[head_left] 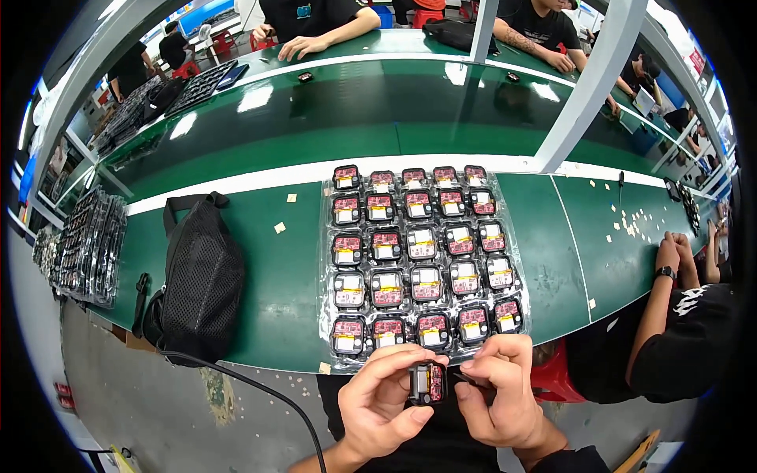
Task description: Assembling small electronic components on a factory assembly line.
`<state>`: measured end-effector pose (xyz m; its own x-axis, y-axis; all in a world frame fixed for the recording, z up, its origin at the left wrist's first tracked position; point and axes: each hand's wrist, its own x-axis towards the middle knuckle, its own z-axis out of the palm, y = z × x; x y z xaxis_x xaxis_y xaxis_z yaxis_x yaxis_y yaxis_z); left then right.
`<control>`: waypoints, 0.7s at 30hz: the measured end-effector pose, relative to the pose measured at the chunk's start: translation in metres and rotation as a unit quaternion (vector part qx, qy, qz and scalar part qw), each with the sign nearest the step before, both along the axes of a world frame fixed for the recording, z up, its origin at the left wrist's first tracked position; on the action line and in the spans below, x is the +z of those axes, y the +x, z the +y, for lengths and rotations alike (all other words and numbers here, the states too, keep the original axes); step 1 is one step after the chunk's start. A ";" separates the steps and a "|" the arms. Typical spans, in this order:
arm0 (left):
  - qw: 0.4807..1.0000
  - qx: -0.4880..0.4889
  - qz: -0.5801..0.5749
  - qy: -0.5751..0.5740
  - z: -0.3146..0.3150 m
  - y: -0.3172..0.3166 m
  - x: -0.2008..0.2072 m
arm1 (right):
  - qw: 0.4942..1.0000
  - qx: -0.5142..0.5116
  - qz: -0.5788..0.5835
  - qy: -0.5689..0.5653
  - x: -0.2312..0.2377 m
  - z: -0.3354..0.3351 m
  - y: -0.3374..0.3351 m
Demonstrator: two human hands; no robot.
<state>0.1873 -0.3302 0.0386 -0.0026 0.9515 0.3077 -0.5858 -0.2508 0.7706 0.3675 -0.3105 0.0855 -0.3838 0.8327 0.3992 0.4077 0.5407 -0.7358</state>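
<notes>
Black device (427,384), open side camera-facing, long axis near-vertical

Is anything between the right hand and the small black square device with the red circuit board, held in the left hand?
Nothing visible blocks the gap. The right hand pinches what looks like a thin dark item, just right of the small black square device in the left hand.

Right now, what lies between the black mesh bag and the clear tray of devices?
Green tabletop with two small pale pieces on it, in the head view.
</notes>
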 end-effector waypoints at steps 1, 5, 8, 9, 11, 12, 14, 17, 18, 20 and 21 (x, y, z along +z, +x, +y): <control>1.000 0.010 0.007 0.004 0.000 -0.001 -0.001 | 1.000 -0.010 -0.020 0.018 -0.001 0.001 0.000; 1.000 0.022 0.019 0.005 0.000 -0.004 -0.002 | 0.999 -0.015 -0.022 0.020 -0.003 0.009 0.003; 0.999 0.021 0.023 0.005 0.002 -0.004 -0.004 | 0.999 -0.030 0.008 0.011 -0.007 0.011 0.001; 0.999 0.023 0.025 0.005 0.002 -0.004 -0.004 | 0.999 -0.017 0.004 0.032 -0.007 0.014 0.001; 0.999 0.023 0.035 0.007 0.003 -0.006 -0.005 | 0.999 -0.004 0.000 0.051 -0.009 0.018 0.001; 0.999 0.024 0.046 0.011 0.004 -0.006 -0.005 | 0.998 -0.001 -0.003 0.057 -0.010 0.020 0.001; 0.998 0.023 0.051 0.009 0.005 -0.007 -0.005 | 0.998 0.001 -0.006 0.062 -0.012 0.021 0.001; 0.998 0.024 0.059 0.005 0.005 -0.006 -0.005 | 0.998 -0.012 0.003 0.062 -0.014 0.021 -0.001; 0.998 0.025 0.060 0.004 0.005 -0.006 -0.005 | 0.998 -0.016 0.003 0.056 -0.013 0.021 -0.001; 0.998 0.026 0.061 0.004 0.006 -0.006 -0.005 | 0.999 -0.020 0.003 0.050 -0.014 0.021 -0.001; 0.998 0.027 0.062 0.005 0.006 -0.006 -0.006 | 0.998 -0.025 0.007 0.052 -0.014 0.020 -0.002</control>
